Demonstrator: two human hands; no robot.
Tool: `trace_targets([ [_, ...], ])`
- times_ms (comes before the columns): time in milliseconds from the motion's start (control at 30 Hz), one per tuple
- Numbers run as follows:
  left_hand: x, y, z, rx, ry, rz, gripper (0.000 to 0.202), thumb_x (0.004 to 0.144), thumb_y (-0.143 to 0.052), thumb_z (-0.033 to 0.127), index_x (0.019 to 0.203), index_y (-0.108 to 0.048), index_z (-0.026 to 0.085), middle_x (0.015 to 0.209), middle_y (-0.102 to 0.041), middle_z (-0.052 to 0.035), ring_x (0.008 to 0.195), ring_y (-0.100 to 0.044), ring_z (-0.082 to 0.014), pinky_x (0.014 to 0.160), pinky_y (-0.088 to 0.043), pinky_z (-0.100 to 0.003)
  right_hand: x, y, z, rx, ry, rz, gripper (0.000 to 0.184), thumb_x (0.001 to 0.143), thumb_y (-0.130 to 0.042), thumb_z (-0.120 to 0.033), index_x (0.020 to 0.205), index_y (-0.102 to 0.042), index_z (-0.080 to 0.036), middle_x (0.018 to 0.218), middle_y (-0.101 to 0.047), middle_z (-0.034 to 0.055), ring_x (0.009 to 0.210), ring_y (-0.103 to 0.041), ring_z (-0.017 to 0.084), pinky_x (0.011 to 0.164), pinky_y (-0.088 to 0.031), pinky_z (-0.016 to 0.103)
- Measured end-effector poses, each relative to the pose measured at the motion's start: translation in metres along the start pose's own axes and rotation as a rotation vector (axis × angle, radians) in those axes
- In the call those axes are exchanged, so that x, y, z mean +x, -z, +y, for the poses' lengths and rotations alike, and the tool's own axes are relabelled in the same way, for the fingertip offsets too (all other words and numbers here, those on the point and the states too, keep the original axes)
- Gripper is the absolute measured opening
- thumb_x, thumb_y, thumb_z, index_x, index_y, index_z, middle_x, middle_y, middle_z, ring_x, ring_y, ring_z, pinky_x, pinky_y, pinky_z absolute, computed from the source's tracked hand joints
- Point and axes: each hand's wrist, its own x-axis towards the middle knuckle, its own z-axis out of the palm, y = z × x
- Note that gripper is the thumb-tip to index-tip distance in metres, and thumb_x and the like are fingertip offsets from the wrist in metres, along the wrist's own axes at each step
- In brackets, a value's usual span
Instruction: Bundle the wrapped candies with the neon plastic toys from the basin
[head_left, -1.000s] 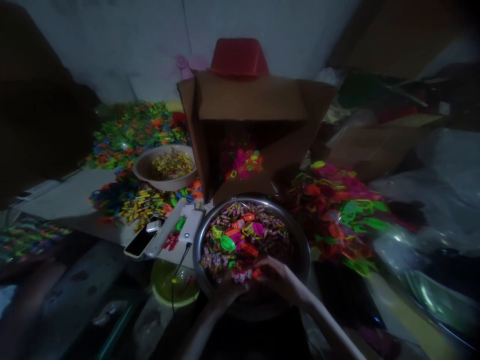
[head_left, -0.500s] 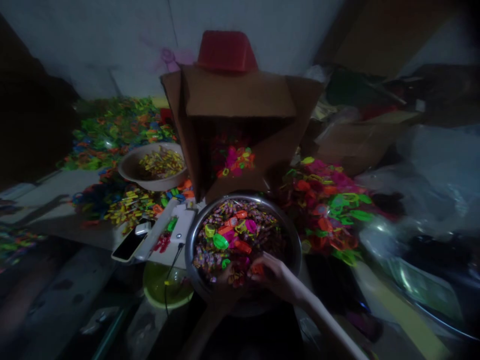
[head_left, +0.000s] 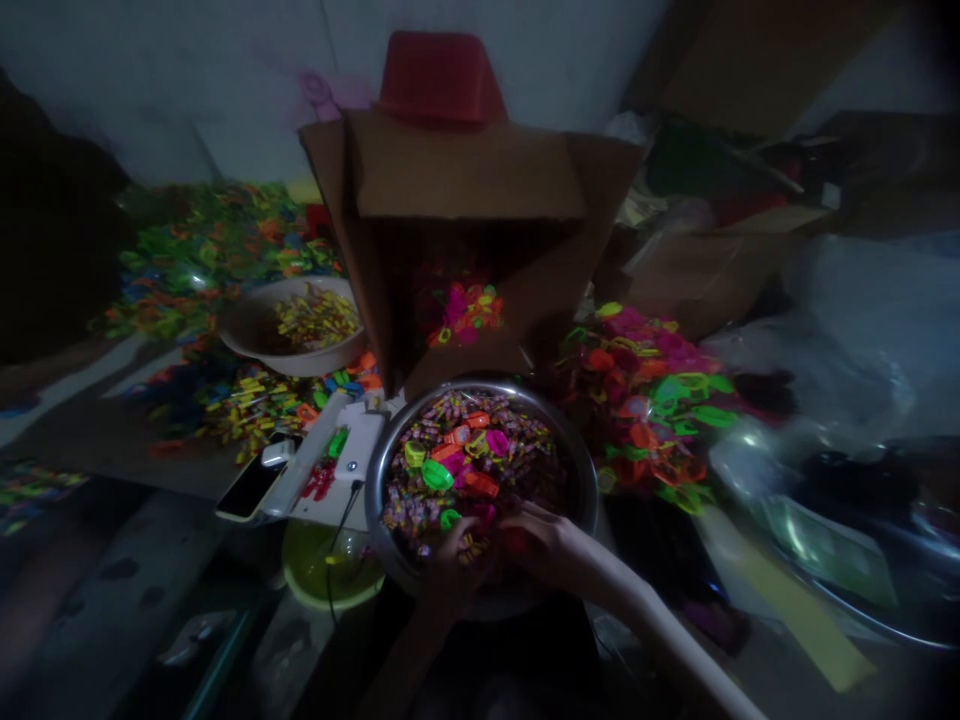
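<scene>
A steel bowl (head_left: pixel 381 470) stands in front of me, filled with small wrapped candies (head_left: pixel 536 435). Bright plastic toy watches lie on the candies, among them a green one (head_left: pixel 437 475) and an orange one (head_left: pixel 481 484). My left hand (head_left: pixel 454 570) is curled low over the bowl's near side, with some yellowish wrapped candies (head_left: pixel 472 546) at its fingers. Close beside it, my right hand (head_left: pixel 551 545) is closed, its fingers pinching an orange-red plastic piece (head_left: pixel 516 541), mostly hidden and dim. The two hands nearly meet.
Behind the bowl an open cardboard box (head_left: pixel 472 170) holds more plastic pieces; a red tub (head_left: pixel 442 80) tops it. A toy-watch heap (head_left: pixel 652 400) lies right. To the left are a pale basin (head_left: pixel 300 355), a phone (head_left: pixel 251 490), a white device (head_left: pixel 361 445) and a yellow-green bowl (head_left: pixel 330 590).
The whole view has shifted slightly, moving things up and left. My hands stay together over the bowl; the orange piece in my right hand shows less now, and my left thumb and fingers show more.
</scene>
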Motion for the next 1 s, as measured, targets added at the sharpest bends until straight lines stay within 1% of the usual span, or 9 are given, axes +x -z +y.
trace_targets([
  [67, 0.000, -0.002, -0.004, 0.025, -0.017, -0.001, 0.036, 0.072, -0.064, 0.039, 0.104, -0.064, 0.022, 0.094, -0.073, -0.0051, 0.088, -0.066, -0.0243, 0.081, -0.051, -0.032, 0.000, 0.003, -0.004, -0.039, -0.002, -0.021, 0.022, 0.086, -0.054, -0.016, 0.106, -0.062, -0.021, 0.108, -0.063, 0.0050, 0.100, -0.061, 0.017, 0.088, -0.050, 0.030],
  [200, -0.001, -0.004, -0.007, 0.058, -0.010, 0.007, 0.036, 0.075, -0.062, 0.042, 0.105, -0.063, 0.023, 0.095, -0.072, -0.0041, 0.090, -0.065, -0.0237, 0.082, -0.050, -0.031, 0.002, 0.011, -0.013, -0.084, -0.028, -0.056, 0.023, 0.086, -0.055, -0.015, 0.107, -0.061, -0.021, 0.110, -0.064, 0.0043, 0.103, -0.060, 0.017, 0.093, -0.048, 0.030],
  [267, -0.001, -0.002, -0.004, 0.084, 0.007, -0.034, 0.037, 0.076, -0.060, 0.044, 0.105, -0.063, 0.022, 0.094, -0.072, -0.0039, 0.088, -0.065, -0.0230, 0.080, -0.050, -0.030, 0.003, 0.013, -0.014, -0.097, -0.040, -0.075, 0.021, 0.087, -0.054, -0.015, 0.105, -0.062, -0.021, 0.108, -0.065, 0.0036, 0.102, -0.060, 0.017, 0.092, -0.048, 0.029],
  [367, -0.003, 0.001, 0.004, 0.111, 0.052, -0.120, 0.034, 0.079, -0.056, 0.046, 0.103, -0.063, 0.023, 0.090, -0.072, -0.0026, 0.084, -0.066, -0.0215, 0.075, -0.050, -0.029, 0.002, 0.012, -0.010, -0.107, -0.031, -0.104, 0.016, 0.089, -0.052, -0.017, 0.100, -0.063, -0.021, 0.103, -0.065, 0.0022, 0.096, -0.061, 0.015, 0.086, -0.050, 0.027],
  [467, -0.004, 0.002, 0.012, 0.155, 0.066, -0.151, 0.024, 0.082, -0.052, 0.038, 0.098, -0.064, 0.024, 0.091, -0.072, -0.0020, 0.085, -0.065, -0.0205, 0.075, -0.048, -0.028, 0.001, 0.011, -0.004, -0.109, -0.005, -0.112, 0.013, 0.089, -0.052, -0.015, 0.095, -0.062, -0.020, 0.099, -0.064, 0.0017, 0.091, -0.060, 0.015, 0.083, -0.049, 0.027],
  [600, -0.006, 0.002, 0.015, 0.257, -0.020, -0.178, 0.021, 0.081, -0.049, 0.024, 0.094, -0.064, 0.024, 0.089, -0.071, -0.0026, 0.086, -0.064, -0.0199, 0.077, -0.046, -0.029, 0.002, 0.013, 0.002, -0.084, 0.032, -0.140, 0.013, 0.087, -0.053, -0.009, 0.089, -0.061, -0.019, 0.096, -0.064, 0.0010, 0.089, -0.059, 0.014, 0.082, -0.048, 0.026],
  [733, -0.005, 0.000, 0.009, 0.290, -0.095, -0.204, 0.025, 0.077, -0.047, 0.016, 0.092, -0.065, 0.024, 0.088, -0.071, -0.0038, 0.086, -0.063, -0.0200, 0.078, -0.047, -0.029, 0.004, 0.014, 0.005, -0.099, 0.055, -0.172, 0.010, 0.089, -0.052, -0.014, 0.090, -0.061, -0.019, 0.093, -0.063, 0.0010, 0.084, -0.058, 0.013, 0.077, -0.047, 0.025],
  [867, -0.004, 0.003, 0.005, 0.288, -0.154, -0.216, 0.025, 0.075, -0.047, 0.018, 0.090, -0.067, 0.022, 0.086, -0.072, -0.0055, 0.083, -0.065, -0.0207, 0.075, -0.049, -0.030, 0.004, 0.014, 0.005, -0.085, 0.093, -0.168, 0.012, 0.092, -0.049, -0.019, 0.091, -0.060, -0.019, 0.092, -0.062, 0.0016, 0.085, -0.058, 0.013, 0.079, -0.045, 0.025],
  [1000, -0.005, 0.007, 0.007, 0.262, -0.209, -0.175, 0.026, 0.073, -0.048, 0.024, 0.088, -0.069, 0.022, 0.085, -0.074, -0.0051, 0.081, -0.068, -0.0205, 0.073, -0.052, -0.029, -0.002, 0.012, 0.006, -0.088, 0.028, -0.190, 0.011, 0.093, -0.049, -0.022, 0.091, -0.059, -0.018, 0.092, -0.062, 0.0020, 0.082, -0.058, 0.013, 0.075, -0.046, 0.023],
])
